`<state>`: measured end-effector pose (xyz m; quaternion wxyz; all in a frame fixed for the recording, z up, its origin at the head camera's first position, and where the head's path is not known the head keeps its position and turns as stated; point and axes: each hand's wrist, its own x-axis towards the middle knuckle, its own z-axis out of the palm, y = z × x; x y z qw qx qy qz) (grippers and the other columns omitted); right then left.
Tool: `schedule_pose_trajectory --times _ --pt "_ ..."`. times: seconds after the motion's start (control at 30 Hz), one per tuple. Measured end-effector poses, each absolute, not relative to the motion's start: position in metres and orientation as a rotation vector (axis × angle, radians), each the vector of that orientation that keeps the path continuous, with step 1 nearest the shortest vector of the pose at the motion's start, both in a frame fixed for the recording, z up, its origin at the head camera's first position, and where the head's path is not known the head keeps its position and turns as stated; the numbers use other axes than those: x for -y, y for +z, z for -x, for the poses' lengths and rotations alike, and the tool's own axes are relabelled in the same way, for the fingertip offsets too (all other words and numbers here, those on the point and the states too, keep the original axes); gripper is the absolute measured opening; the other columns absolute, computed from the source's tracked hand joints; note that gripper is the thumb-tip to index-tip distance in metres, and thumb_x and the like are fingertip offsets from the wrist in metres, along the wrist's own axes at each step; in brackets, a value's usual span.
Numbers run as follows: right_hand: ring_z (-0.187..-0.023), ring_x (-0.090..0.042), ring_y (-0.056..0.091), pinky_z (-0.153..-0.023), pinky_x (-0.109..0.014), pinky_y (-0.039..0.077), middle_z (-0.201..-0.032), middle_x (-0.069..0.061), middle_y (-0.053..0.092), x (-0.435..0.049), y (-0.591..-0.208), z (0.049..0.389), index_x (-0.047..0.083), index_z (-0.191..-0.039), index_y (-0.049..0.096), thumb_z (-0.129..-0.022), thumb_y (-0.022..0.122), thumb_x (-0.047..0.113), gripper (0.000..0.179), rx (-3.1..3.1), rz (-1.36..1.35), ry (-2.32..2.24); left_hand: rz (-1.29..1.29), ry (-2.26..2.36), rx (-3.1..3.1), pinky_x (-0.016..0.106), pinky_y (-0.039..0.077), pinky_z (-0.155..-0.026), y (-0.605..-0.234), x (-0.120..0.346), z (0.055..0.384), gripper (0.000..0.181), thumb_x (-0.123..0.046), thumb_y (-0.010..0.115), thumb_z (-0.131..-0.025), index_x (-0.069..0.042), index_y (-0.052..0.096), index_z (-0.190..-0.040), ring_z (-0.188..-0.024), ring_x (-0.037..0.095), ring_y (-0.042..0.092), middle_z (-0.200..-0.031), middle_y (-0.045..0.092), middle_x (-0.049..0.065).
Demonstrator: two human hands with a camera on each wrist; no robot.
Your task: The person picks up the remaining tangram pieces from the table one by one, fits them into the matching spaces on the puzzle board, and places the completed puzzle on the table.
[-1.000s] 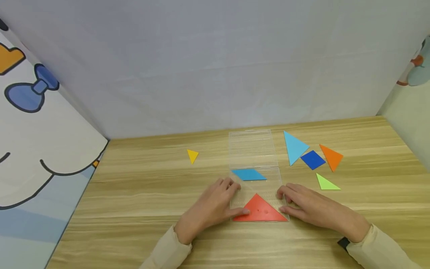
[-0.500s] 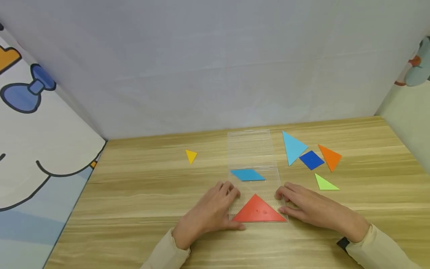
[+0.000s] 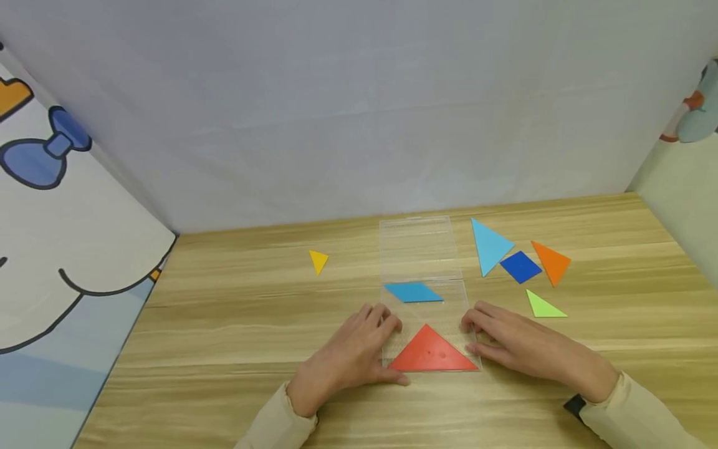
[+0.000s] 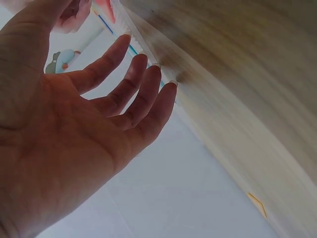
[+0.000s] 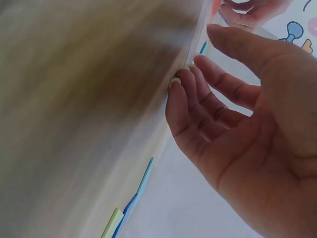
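Note:
A clear, thin plastic case lies unfolded on the table, its two halves end to end. In its near half are a large red triangle and a blue parallelogram, apart from each other. My left hand rests at the case's left edge, loosely bent fingertips down and thumb near the red triangle's lower left corner. At the right edge is my right hand, its fingertips and thumb by the rim. Both wrist views show the left palm and the right palm holding nothing.
Right of the case lie a light blue triangle, a dark blue square, an orange triangle and a green triangle. A small yellow triangle lies to the left. A dark object shows beside the right sleeve.
My left thumb has come off the red triangle and moved down to the table in front of the case. The right hand and the pieces have stayed put.

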<state>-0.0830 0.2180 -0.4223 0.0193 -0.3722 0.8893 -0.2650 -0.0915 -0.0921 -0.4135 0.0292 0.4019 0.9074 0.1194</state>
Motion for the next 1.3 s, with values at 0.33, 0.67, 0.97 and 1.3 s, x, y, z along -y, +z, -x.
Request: schedule_pose_trajectory --times 0.33,0.67,0.97,1.3 --pt "-0.084 -0.004 0.055 -0.073 -0.025 0.052 -0.102 0.01 0.058 -0.22 -0.421 0.089 0.015 -0.107 0.062 -0.094 0.076 0.012 0.019 -2.839 1.149 -0.822 -1.236 0.393 -2.772 0.028 0.046 -0.08 -0.413 0.093 0.093 0.059 -0.048 0.086 -0.082 -0.009 0.06 -0.117 -0.094 0.017 0.047 -0.112 0.053 0.004" --pt "-0.086 -0.011 0.059 -0.076 -0.031 0.054 -0.094 0.007 0.062 -0.221 -0.42 0.1 0.014 -0.098 0.065 -0.088 0.079 0.009 0.018 -3.001 1.056 -0.827 -1.236 0.396 -2.781 0.031 0.048 -0.083 -0.413 0.094 0.093 0.06 -0.049 0.086 -0.081 -0.009 0.06 -0.117 -0.097 0.019 0.05 -0.113 0.053 0.004" --pt "-0.09 -0.02 0.06 -0.079 -0.04 0.055 -0.098 -0.003 0.063 -0.223 -0.418 0.11 0.003 -0.103 0.066 -0.087 0.081 0.008 0.023 -3.063 0.87 -0.827 -1.206 0.409 -2.767 0.032 0.048 -0.084 -0.413 0.093 0.093 0.059 -0.048 0.086 -0.082 -0.009 0.059 -0.117 -0.098 0.019 0.049 -0.113 0.052 0.004" --pt "-0.087 -0.026 0.061 -0.077 -0.044 0.052 -0.097 -0.009 0.066 -0.229 -0.419 0.123 0.0 -0.103 0.066 -0.088 0.082 0.011 0.025 -3.113 0.723 -0.867 -1.174 0.421 -2.751 0.033 0.047 -0.087 -0.414 0.093 0.093 0.059 -0.048 0.085 -0.082 -0.009 0.059 -0.118 -0.101 0.019 0.048 -0.114 0.051 0.003"
